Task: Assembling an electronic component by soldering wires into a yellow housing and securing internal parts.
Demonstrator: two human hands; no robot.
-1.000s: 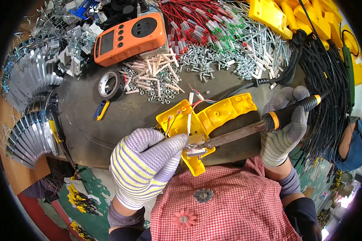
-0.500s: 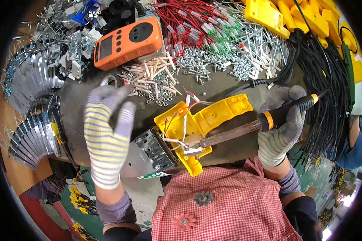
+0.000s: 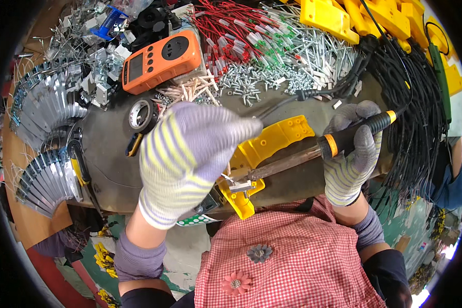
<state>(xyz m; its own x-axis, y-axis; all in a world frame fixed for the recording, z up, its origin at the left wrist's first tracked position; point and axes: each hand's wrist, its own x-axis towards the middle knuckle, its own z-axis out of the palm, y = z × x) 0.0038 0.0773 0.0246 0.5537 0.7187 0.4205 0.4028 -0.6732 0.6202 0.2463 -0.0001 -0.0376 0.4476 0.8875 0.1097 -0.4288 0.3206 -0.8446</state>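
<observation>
My right hand (image 3: 350, 154), in a striped knit glove, is wrapped round the black handle of a soldering iron (image 3: 339, 142). The iron's metal shaft points left, its tip at a small metal-and-white part (image 3: 239, 186) on an open yellow plastic housing half (image 3: 277, 138). Above the housing's left side, my gloved left hand (image 3: 190, 149) has its fingers pinched together, pointing right. A black power cord (image 3: 280, 105) runs down to those fingertips, which are blurred. The hand hides the housing's wires and most of the perforated metal plate (image 3: 206, 206).
Behind lie an orange meter (image 3: 161, 60), tape rolls (image 3: 141, 114), screws (image 3: 246, 82) and red wires (image 3: 226, 20). Black cords (image 3: 410, 97) and yellow housings (image 3: 328, 20) fill the right. Metal strips (image 3: 43, 179) and yellow-handled cutters (image 3: 79, 169) lie at left.
My left hand has moved right, over the housing, and its spread fingers have closed. The cord has shifted left and away from me. My right hand still grips the soldering iron at the same part.
</observation>
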